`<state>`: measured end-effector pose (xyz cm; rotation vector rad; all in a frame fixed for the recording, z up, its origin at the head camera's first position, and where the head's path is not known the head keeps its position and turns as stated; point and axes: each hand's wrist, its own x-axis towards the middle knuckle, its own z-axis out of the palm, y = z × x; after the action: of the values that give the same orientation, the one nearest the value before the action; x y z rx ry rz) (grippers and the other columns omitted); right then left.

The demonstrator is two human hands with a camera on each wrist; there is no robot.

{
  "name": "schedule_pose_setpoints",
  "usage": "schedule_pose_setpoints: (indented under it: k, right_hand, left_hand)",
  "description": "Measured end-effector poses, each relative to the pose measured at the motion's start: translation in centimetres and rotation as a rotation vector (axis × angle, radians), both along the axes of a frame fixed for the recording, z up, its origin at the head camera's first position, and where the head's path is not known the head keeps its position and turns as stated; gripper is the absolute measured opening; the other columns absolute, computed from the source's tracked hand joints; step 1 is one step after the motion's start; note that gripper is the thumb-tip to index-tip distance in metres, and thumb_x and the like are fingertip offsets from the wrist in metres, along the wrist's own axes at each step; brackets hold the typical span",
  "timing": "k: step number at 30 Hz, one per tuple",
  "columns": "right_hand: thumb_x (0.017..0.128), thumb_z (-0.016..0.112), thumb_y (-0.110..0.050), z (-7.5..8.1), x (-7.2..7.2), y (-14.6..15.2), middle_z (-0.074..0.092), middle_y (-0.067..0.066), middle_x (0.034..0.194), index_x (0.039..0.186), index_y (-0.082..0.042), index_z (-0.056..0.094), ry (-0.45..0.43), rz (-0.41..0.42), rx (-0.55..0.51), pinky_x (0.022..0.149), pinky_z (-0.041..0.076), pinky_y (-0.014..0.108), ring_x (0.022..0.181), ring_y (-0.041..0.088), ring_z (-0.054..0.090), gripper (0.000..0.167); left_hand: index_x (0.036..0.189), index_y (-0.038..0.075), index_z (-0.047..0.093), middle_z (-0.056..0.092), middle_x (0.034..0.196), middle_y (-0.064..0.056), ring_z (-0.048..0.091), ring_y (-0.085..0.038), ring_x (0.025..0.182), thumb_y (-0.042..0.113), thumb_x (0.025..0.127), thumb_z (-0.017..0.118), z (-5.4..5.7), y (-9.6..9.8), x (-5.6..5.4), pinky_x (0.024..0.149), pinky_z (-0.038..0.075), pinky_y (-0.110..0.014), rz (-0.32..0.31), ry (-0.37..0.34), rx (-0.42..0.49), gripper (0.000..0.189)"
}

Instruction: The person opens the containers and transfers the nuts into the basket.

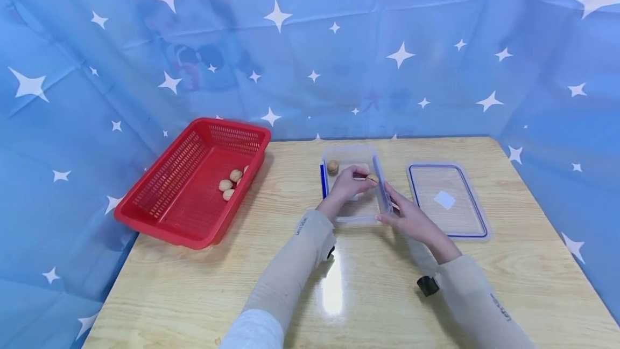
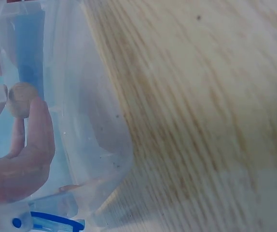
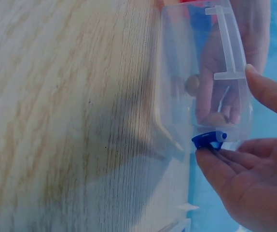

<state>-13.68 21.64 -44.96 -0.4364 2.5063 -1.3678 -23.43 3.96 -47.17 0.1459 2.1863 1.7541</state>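
Note:
A clear plastic food container [image 1: 356, 220] with blue clips stands on the table, its top uncovered. My left hand [image 1: 345, 186] reaches into it and pinches a walnut [image 1: 372, 178] between thumb and fingertips, near the right wall. Through the clear side, the left wrist view shows this held walnut [image 2: 21, 99] too. Another walnut [image 1: 332, 166] lies at the container's far left corner. My right hand [image 1: 411, 218] holds the container's right side. In the right wrist view its thumb touches the rim, and its fingers lie against a blue clip [image 3: 209, 138].
At the left stands a red plastic basket [image 1: 167, 235] with several walnuts [image 1: 225, 185] along its right side. Right of the container, a clear lid [image 1: 450, 220] with a blue seal lies flat on the wooden table [image 1: 382, 300]. A blue star-patterned cloth [image 1: 334, 79] hangs behind.

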Motion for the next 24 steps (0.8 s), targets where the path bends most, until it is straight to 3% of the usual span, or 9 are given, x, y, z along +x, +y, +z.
schedule_pose_setpoints:
  k: [6,13,24]
  right_hand:
    - [0.098,0.063,-0.016,-0.10,-0.11,0.30,0.008,0.031,0.163,0.159,-0.001,0.004,0.008,0.007,0.002,0.113,0.033,0.059,0.144,0.056,0.022,0.086]
    - [0.098,0.063,-0.016,-0.31,-0.06,0.28,0.007,0.031,0.163,0.158,0.000,0.004,0.008,-0.003,0.006,0.114,0.033,0.059,0.144,0.056,0.022,0.086]
    - [0.097,0.064,-0.018,-0.12,-0.15,-0.10,0.005,0.031,0.163,0.159,0.000,0.002,-0.024,-0.021,0.016,0.116,0.030,0.058,0.144,0.056,0.022,0.089]
  left_hand:
    - [0.116,0.006,0.066,0.069,0.117,-0.008,0.067,-0.019,0.102,0.018,0.084,0.081,0.16,0.10,0.19,0.088,0.057,-0.027,-0.005,0.008,-0.066,0.037]
    - [0.116,0.008,0.066,0.069,0.119,-0.008,0.067,-0.020,0.104,0.018,0.086,0.079,0.23,0.10,0.22,0.085,0.058,-0.027,-0.034,0.012,-0.065,0.034]
    - [0.115,0.005,0.063,0.068,0.120,-0.013,0.067,-0.025,0.112,0.011,0.085,0.077,0.28,0.07,0.15,0.086,0.058,-0.025,0.043,0.037,-0.013,0.034]
